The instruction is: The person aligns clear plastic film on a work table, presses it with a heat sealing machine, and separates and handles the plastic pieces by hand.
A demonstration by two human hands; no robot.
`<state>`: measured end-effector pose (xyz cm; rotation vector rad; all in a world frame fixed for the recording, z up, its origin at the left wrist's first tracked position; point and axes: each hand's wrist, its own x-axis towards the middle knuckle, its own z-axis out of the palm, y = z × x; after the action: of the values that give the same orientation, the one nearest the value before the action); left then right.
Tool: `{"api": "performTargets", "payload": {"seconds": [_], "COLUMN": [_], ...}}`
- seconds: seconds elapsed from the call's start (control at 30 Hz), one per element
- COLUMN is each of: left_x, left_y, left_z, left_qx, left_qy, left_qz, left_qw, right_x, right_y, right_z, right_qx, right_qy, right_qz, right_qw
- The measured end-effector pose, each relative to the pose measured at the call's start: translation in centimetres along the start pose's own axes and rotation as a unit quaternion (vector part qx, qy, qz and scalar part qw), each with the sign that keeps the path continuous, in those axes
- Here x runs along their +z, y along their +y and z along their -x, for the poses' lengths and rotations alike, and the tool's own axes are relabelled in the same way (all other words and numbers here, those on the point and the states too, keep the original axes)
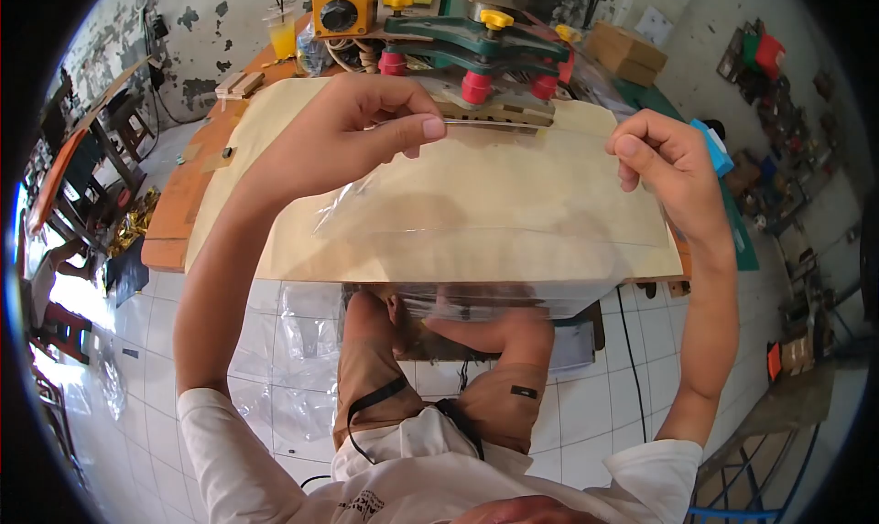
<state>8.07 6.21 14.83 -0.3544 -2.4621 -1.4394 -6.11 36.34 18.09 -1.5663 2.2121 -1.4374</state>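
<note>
Over the papered counter (167,234), the clear plastic sheet (513,236) could crease or slip if the pinches pull unevenly; looks thin, glossy, streaked with glare at left, hanging between left hand (371,126), pinching its top edge, and right hand (667,165), fingers closed, apparently on the same edge.

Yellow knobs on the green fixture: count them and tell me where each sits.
3 in view: the left knob near its left end, the middle knob near its centre, the right knob near its right end. Others may be hidden.
</note>
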Motion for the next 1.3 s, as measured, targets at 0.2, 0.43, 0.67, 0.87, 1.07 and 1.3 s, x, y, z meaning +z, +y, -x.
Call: {"api": "performTargets", "payload": {"seconds": [0.2,0.43,0.67,0.87,1.07,1.3], "left_x": [-1.6,-3.3,-3.8,-4.2,-4.3,-4.2], "left_y": [-0.6,-0.7,-2.4,-5.0,-5.1,-6.4], "left_z": [0.7,1.8,1.9,0.7,-0.2,-1.3], "left_qx": [0.012,0.008,-0.015,0.002,0.022,0.036], "left_qy": [0.008,0.018,0.046,0.062,0.090,0.105], "left_qz": [-0.013,-0.035,-0.071,-0.109,-0.144,-0.169], "left_qw": [1.000,0.999,0.996,0.992,0.985,0.979], "right_x": [-1.4,-2.4,-2.6,-1.9,-1.5,0.1], "right_y": [0.2,2.0,4.8,7.0,8.2,9.0], "right_z": [0.4,0.1,-1.1,-2.2,-2.7,-2.5], "right_qx": [0.002,0.021,0.045,0.069,0.075,-0.008], "right_qy": [0.021,0.048,0.030,0.018,0.022,0.074], "right_qz": [0.025,0.037,0.041,0.059,0.107,0.284], "right_qw": [0.999,0.998,0.998,0.996,0.991,0.956]}}
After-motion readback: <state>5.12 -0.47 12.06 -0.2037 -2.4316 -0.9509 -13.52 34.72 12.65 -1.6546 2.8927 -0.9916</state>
